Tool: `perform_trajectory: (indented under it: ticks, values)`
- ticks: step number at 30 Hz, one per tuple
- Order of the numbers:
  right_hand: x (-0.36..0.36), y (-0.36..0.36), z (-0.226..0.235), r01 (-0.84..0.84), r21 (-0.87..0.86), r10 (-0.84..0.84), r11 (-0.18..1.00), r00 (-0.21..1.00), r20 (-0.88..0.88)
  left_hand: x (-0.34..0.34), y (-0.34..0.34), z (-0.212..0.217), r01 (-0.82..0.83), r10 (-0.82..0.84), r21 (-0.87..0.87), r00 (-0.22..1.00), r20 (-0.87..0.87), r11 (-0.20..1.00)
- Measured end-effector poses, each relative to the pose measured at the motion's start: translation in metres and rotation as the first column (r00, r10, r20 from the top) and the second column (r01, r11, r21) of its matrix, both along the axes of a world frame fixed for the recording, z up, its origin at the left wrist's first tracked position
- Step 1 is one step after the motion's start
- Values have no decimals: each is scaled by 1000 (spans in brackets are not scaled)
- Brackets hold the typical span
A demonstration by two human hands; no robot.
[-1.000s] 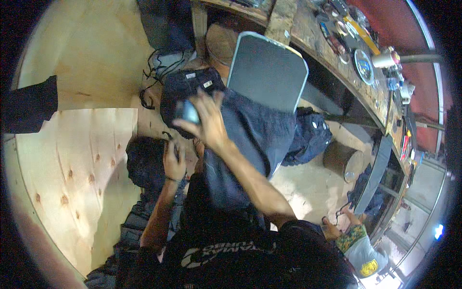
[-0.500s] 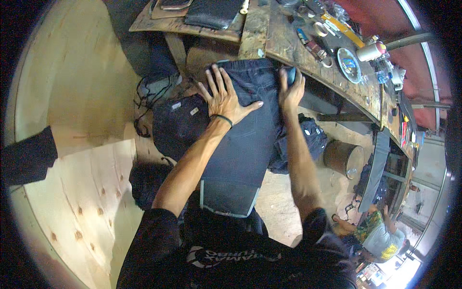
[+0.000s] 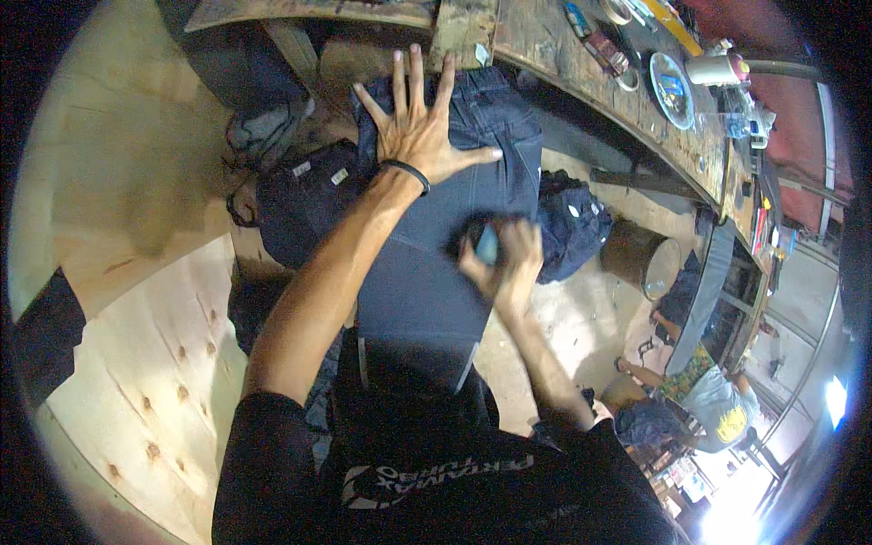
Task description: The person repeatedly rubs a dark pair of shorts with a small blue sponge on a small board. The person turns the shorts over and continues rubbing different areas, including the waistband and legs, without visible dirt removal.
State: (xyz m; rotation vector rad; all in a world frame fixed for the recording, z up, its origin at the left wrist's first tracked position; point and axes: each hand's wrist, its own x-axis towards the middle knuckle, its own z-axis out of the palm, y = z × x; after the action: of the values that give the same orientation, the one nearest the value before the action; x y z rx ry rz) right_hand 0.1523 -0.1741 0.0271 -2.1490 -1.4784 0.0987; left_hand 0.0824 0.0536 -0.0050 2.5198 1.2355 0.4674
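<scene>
Workshop, plywood floor (image 3: 136, 363) at left, long worn wooden table (image 3: 581, 77) running across the far side and curving down the right. Table clutter: a round plate (image 3: 672, 86) with blue marking, a pale cylindrical can (image 3: 713, 68) with a pink cap, small flat packets, too small to tell further.

Dark blue jeans (image 3: 481, 154) lie stretched over a grey board (image 3: 418, 300) that slopes from the table edge toward the person. Left hand (image 3: 418, 136): fingers spread wide, palm pressed flat on the far part of the jeans; black band at the wrist. Right hand (image 3: 509, 268): curled around a small blue block (image 3: 488, 243), pressed on the cloth near mid-board; blurred.

More dark garments heaped left (image 3: 304, 195) and right (image 3: 572, 222) of the board; the left heap shows two small pale rectangular labels.

Judgement: denim is soft and limp but fairly heavy, not fragile, and will bunch under rubbing. Best pinned flat by the palm or gripped at the thick waistband or seams.
</scene>
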Motion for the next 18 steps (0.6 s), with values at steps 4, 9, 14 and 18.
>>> perform_trajectory:
  ticks: [4, 9, 14, 18]
  values:
    - [-27, -46, 7, -263, 50, 268, 963, 952, -151, 0, 0, 1, 48, -47, 32, 999, -20, 998]
    - [-40, -52, 2, -129, -28, 126, 991, 988, -92, 1, 6, 1, 79, -77, 50, 996, -43, 996]
    - [-49, -40, 4, -190, -108, 166, 976, 966, -198, 0, 8, -1, 193, -210, 150, 972, 107, 970]
    - [-65, -35, 3, -183, -128, 186, 975, 982, 13, 0, 10, 0, 133, -138, 75, 988, 65, 988]
